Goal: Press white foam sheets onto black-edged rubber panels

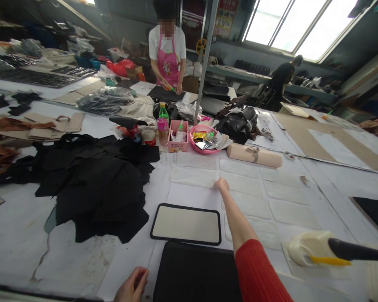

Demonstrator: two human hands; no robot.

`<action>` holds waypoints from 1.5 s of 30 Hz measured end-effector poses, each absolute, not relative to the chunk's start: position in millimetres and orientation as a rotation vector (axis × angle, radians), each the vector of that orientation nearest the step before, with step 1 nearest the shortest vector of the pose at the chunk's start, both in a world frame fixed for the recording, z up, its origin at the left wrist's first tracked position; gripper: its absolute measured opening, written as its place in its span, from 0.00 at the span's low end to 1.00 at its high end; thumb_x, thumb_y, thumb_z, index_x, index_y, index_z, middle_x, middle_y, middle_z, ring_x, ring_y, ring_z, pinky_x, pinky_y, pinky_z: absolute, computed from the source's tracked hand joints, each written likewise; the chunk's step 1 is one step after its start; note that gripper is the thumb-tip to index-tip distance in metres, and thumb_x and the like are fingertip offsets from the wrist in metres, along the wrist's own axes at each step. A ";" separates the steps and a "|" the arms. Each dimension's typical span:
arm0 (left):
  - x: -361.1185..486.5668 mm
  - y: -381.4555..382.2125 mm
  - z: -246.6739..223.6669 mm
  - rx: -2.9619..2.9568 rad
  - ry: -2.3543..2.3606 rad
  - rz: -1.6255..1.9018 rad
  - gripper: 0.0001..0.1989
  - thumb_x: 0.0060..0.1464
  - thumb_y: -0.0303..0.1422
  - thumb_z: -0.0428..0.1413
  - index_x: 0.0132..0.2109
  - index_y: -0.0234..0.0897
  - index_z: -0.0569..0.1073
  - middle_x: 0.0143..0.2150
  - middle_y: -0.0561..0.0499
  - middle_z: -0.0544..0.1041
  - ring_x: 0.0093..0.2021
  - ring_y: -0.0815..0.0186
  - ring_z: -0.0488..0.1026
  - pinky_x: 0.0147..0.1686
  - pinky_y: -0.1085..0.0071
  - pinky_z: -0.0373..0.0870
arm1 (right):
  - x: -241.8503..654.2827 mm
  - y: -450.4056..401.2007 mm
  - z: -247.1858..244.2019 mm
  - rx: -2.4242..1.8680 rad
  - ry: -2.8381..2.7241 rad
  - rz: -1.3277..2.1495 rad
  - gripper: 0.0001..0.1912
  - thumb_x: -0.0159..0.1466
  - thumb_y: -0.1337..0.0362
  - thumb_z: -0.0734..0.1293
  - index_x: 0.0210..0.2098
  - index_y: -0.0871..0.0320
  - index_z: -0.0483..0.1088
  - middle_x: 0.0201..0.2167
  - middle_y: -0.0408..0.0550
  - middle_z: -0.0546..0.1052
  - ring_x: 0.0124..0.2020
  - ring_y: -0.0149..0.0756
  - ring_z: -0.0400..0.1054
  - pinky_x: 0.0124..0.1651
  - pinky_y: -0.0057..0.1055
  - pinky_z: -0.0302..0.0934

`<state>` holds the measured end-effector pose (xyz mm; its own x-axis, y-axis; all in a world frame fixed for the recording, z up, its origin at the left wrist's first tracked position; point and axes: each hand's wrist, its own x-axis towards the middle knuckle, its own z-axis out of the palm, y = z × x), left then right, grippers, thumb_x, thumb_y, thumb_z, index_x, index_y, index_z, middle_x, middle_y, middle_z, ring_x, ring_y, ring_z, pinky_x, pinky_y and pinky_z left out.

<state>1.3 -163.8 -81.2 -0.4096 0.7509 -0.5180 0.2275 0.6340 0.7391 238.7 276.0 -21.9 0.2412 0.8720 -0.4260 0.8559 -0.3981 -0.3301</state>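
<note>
Sheet (192,176), thin, whitish, rectangular, flat on white tabletop (192,194). Right hand (222,183) at its right end, fingers bunched; cannot tell if pinching it. Nearer: cream rectangular panel with black border (186,224), then black rounded-corner panel (197,272). Left hand (132,286) beside that, fingers curled together; cannot tell if holding anything. Leftward: heap of flat black pieces (103,180).

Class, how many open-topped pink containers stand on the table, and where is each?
2, both beyond the right hand: the box, right of the drink bottle, and the basin, right of the box. Clutter may hide others.
</note>
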 end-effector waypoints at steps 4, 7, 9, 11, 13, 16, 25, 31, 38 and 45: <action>0.4 -163.8 -78.2 0.701 1.908 0.822 0.27 0.43 0.61 0.51 0.31 0.41 0.73 0.22 0.53 0.74 0.24 0.62 0.72 0.26 0.70 0.69 | 249.6 245.6 8.8 -2.134 -1.764 1.005 0.05 0.58 0.67 0.67 0.32 0.62 0.73 0.31 0.50 0.78 0.40 0.40 0.73 0.40 0.30 0.65; 0.3 -158.3 -64.6 0.653 1.923 0.900 0.28 0.43 0.61 0.52 0.31 0.40 0.73 0.19 0.55 0.70 0.20 0.64 0.68 0.23 0.70 0.66 | 260.0 211.3 43.6 -1.874 -1.789 1.140 0.07 0.58 0.64 0.65 0.34 0.60 0.71 0.29 0.45 0.78 0.35 0.35 0.74 0.35 0.25 0.63; 2.0 -150.3 -50.9 0.671 1.933 0.953 0.27 0.44 0.61 0.52 0.31 0.40 0.72 0.17 0.57 0.66 0.19 0.65 0.65 0.22 0.71 0.65 | 266.5 184.4 71.8 -1.680 -1.768 1.256 0.09 0.56 0.60 0.67 0.32 0.59 0.70 0.27 0.43 0.77 0.33 0.34 0.72 0.32 0.25 0.62; 6.1 -139.3 -36.3 0.724 1.931 1.002 0.25 0.46 0.59 0.53 0.31 0.40 0.72 0.15 0.59 0.63 0.18 0.67 0.63 0.21 0.71 0.63 | 272.7 155.7 102.3 -1.402 -1.665 1.431 0.12 0.53 0.57 0.70 0.29 0.59 0.69 0.24 0.42 0.74 0.29 0.33 0.69 0.30 0.26 0.61; 12.7 -126.5 -23.1 0.781 1.899 1.046 0.23 0.49 0.56 0.52 0.31 0.40 0.72 0.15 0.59 0.62 0.18 0.67 0.63 0.21 0.72 0.62 | 279.7 126.9 132.3 -1.264 -1.588 1.519 0.13 0.53 0.55 0.72 0.29 0.58 0.69 0.24 0.42 0.73 0.27 0.31 0.66 0.30 0.26 0.60; 25.7 -107.6 -9.0 0.874 1.823 1.097 0.19 0.52 0.51 0.53 0.31 0.40 0.71 0.18 0.58 0.66 0.20 0.67 0.66 0.23 0.72 0.64 | 293.7 87.0 168.7 -1.227 -1.508 1.543 0.13 0.54 0.56 0.73 0.29 0.58 0.69 0.22 0.40 0.71 0.25 0.28 0.63 0.31 0.26 0.58; 70.0 -78.5 -8.3 1.151 1.573 1.080 0.09 0.51 0.40 0.56 0.37 0.39 0.72 0.32 0.50 0.77 0.32 0.63 0.74 0.35 0.67 0.70 | 338.5 -5.0 209.5 -1.198 -1.238 1.653 0.13 0.53 0.59 0.75 0.27 0.55 0.66 0.20 0.40 0.69 0.23 0.29 0.61 0.27 0.26 0.55; 94.4 -78.1 -7.9 1.158 1.293 1.060 0.09 0.46 0.32 0.58 0.38 0.38 0.71 0.35 0.50 0.77 0.31 0.67 0.73 0.31 0.72 0.67 | 351.1 -46.0 213.2 -1.215 -1.089 1.600 0.13 0.53 0.60 0.75 0.25 0.54 0.66 0.20 0.41 0.68 0.22 0.30 0.59 0.25 0.26 0.55; 109.6 -71.7 -5.4 0.902 1.145 1.250 0.12 0.47 0.36 0.61 0.36 0.37 0.67 0.34 0.51 0.75 0.34 0.67 0.74 0.37 0.70 0.71 | 360.2 -76.2 203.5 -1.243 -0.906 1.564 0.10 0.53 0.61 0.75 0.29 0.55 0.69 0.22 0.40 0.68 0.22 0.27 0.58 0.25 0.24 0.56; 105.4 -66.5 -6.0 0.693 1.113 1.361 0.15 0.43 0.35 0.65 0.36 0.36 0.68 0.33 0.50 0.78 0.35 0.65 0.76 0.37 0.71 0.72 | 364.1 -96.3 201.8 -1.323 -0.729 1.528 0.11 0.53 0.61 0.75 0.34 0.56 0.73 0.32 0.46 0.76 0.29 0.32 0.67 0.31 0.27 0.65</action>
<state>105.4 -66.5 -6.0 -0.1371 0.9675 -0.2123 -0.4000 0.1420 0.9055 364.1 -96.3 201.8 0.0399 0.9188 -0.3927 -0.2729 -0.3680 -0.8889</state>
